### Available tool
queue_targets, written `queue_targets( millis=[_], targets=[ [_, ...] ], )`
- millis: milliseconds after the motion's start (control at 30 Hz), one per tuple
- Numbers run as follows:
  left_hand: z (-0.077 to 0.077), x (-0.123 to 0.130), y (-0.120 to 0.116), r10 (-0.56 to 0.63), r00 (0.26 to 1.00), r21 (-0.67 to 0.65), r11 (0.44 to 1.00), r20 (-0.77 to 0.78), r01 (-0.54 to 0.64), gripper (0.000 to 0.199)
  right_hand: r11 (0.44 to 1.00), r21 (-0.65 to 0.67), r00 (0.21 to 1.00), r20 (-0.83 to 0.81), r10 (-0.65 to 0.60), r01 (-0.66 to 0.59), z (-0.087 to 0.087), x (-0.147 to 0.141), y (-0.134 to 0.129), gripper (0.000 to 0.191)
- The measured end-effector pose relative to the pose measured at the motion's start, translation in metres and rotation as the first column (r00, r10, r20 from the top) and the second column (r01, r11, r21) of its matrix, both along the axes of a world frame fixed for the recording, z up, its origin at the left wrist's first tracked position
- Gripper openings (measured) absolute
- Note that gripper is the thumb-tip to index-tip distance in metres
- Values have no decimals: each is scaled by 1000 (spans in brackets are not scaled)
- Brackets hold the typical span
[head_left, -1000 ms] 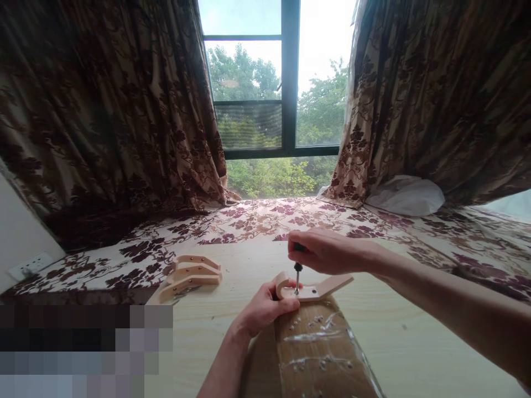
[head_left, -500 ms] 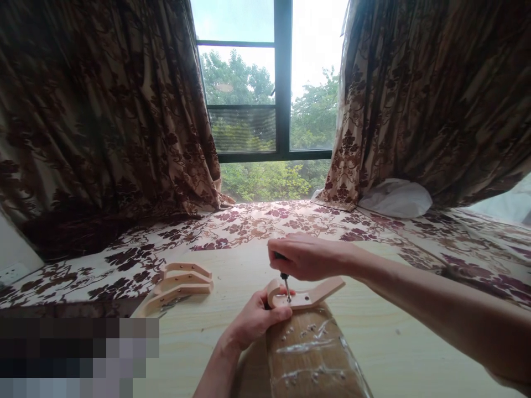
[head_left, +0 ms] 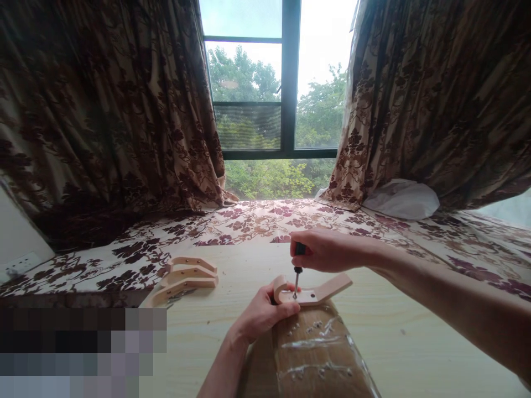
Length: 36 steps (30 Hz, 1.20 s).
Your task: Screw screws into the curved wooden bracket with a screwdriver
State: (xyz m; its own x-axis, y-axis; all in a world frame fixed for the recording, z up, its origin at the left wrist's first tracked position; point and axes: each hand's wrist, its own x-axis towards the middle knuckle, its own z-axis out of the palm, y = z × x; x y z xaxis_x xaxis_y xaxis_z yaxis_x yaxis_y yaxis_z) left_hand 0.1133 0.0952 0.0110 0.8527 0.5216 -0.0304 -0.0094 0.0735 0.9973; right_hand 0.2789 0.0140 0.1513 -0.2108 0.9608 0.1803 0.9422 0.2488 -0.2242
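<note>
My right hand is closed round the black handle of a screwdriver, which stands nearly upright. Its tip meets a hole in a pale wooden hook with one curled end and one slanted end. With fingers behind and thumb in front, my left hand grips the hook near its curl. The hook rests on the far end of a brown box wrapped in clear tape. Small screws lie scattered over the box top. Whether a screw sits under the tip is too small to tell.
Several more wooden hooks lie on the light wooden board to the left, with dark slim pieces beside them. Floral cloth covers the ledge beyond. A white bag sits below the right curtain.
The whole view has shifted slightly, so things appear farther right. My right hand has turned a little on the screwdriver, and more of its handle shows. My left hand keeps its grip.
</note>
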Motion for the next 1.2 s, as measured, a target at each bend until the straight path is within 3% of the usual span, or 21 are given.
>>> queue_targets(
  millis=[100,300,533,733,1000,1200],
  targets=[
    [-1,1,0,6,1000,1,1000,6,-6,50,1000,25,1000,-5,-10,10,1,-1,-2,13],
    [-1,1,0,6,1000,-7,1000,6,-6,48,995,-31,996,-14,93,-94,8,0,-9,11],
    [3,0,-3,15,1000,5,1000,14,-15,49,999,44,1000,-5,-8,9,2,-4,-5,19],
    [4,0,-2,8,1000,-2,1000,2,-8,51,995,-9,995,32,96,-96,11,-4,-10,12],
    [5,0,-3,12,1000,-4,1000,9,-12,51,999,42,999,39,-9,7,6,-8,-7,19],
    [5,0,-3,7,1000,-8,1000,17,-6,51,994,-21,993,41,108,-107,14,-4,-11,11]
  ],
)
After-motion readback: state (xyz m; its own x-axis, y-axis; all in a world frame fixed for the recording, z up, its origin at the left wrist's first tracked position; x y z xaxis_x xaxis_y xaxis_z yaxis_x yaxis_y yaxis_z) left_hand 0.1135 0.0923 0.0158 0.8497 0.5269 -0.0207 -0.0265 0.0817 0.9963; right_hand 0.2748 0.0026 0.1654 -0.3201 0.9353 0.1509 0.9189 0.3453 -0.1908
